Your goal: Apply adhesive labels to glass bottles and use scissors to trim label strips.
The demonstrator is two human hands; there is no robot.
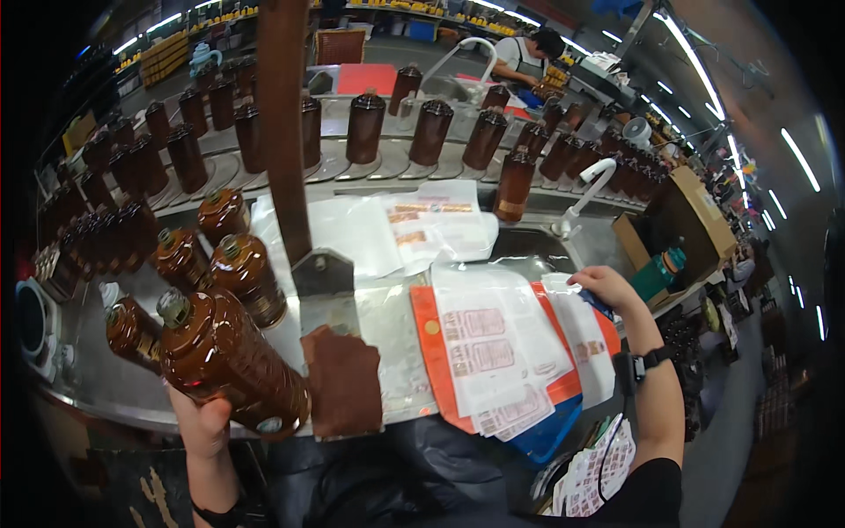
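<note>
My left hand (204, 424) is closed round the lower part of a glossy brown bottle (231, 356). The bottle leans up and left, with its bare neck towards the far side. Most of the fingers are hidden behind it. At the right, my right hand (607, 289) pinches a small dark blue flat piece (595, 304), whose kind I cannot make out. It is over a white label sheet (576, 334) on an orange board (429, 339). More printed label sheets (484, 339) overlap there. A brown cloth (343, 380) lies between my hands.
Several brown bottles (246, 275) stand beyond my left hand. A curved conveyor with more bottles (365, 128) crosses behind a brown post (283, 132). A sink (528, 248) with a white tap (588, 189), a cardboard box (695, 211) and a green flask (658, 273) are right. Someone (528, 57) works farther off.
</note>
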